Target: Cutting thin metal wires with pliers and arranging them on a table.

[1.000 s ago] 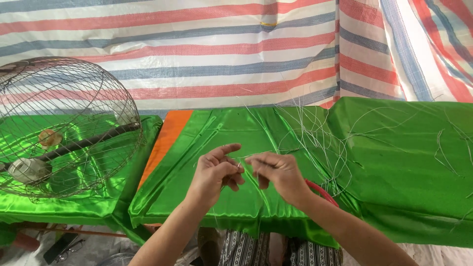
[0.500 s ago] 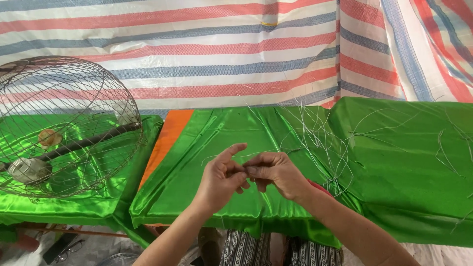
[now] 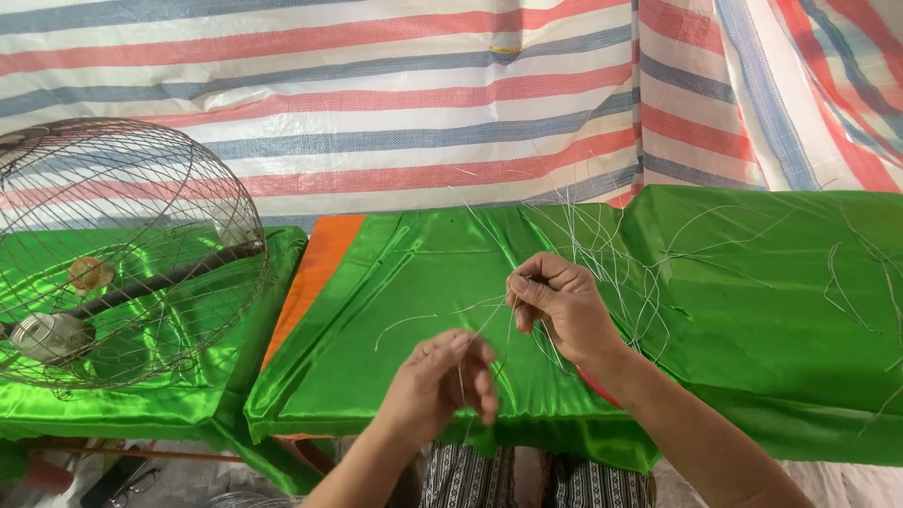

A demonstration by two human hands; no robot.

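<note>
My left hand (image 3: 444,378) is low over the near edge of the green satin-covered table (image 3: 404,282), fingers pinched on a thin pale wire (image 3: 489,325). My right hand (image 3: 557,303) is higher and to the right, its fingertips pinching the same wire strands. A loose bundle of thin wires (image 3: 602,245) fans up and away behind my right hand across the green cloth. One short curved wire (image 3: 404,322) lies on the cloth to the left of my hands.
A large round wire cage (image 3: 122,254) with a dark bar and a metal cup inside stands on the left green table. Scattered wire pieces (image 3: 847,273) lie on the raised green surface at right. A striped tarpaulin (image 3: 376,103) hangs behind. An orange strip (image 3: 315,273) shows between tables.
My hands were together at the table's middle; now the left hand has dropped toward me and the right has lifted slightly, drawing the wire out between them.
</note>
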